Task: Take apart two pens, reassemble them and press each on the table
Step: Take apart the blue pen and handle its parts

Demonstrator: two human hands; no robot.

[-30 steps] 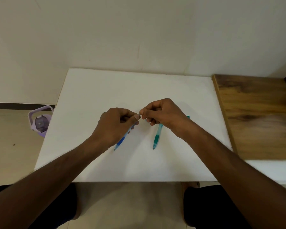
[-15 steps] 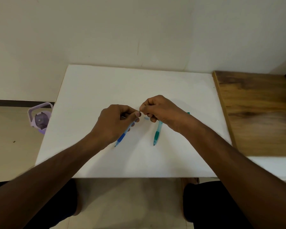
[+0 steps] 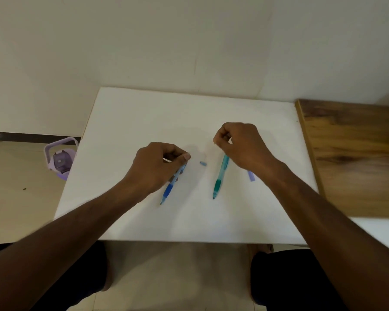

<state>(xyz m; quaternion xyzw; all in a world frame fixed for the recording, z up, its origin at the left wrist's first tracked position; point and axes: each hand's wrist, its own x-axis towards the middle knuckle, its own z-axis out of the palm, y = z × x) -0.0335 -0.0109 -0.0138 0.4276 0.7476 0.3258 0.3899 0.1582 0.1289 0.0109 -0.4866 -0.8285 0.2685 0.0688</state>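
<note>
My left hand [image 3: 160, 163] grips the upper barrel of a blue pen [image 3: 169, 190], which slants down with its tip on the white table [image 3: 144, 122]. My right hand [image 3: 239, 145] hovers to the right of it, thumb and forefinger pinched together on a tiny pen part that hardly shows. A green pen [image 3: 220, 176] lies on the table under that hand, tip toward me. Between the hands lies a small light-blue pen piece [image 3: 203, 163]. By my right wrist lies a short lilac piece [image 3: 251, 176].
A wooden board [image 3: 350, 153] adjoins the table on the right. A lilac container [image 3: 60, 159] stands on the floor to the left. A wall rises just behind the table. My knees show below the near edge.
My hands met at the top end of the blue pen; now the right hand has pulled away up and to the right. The left hand keeps the blue pen.
</note>
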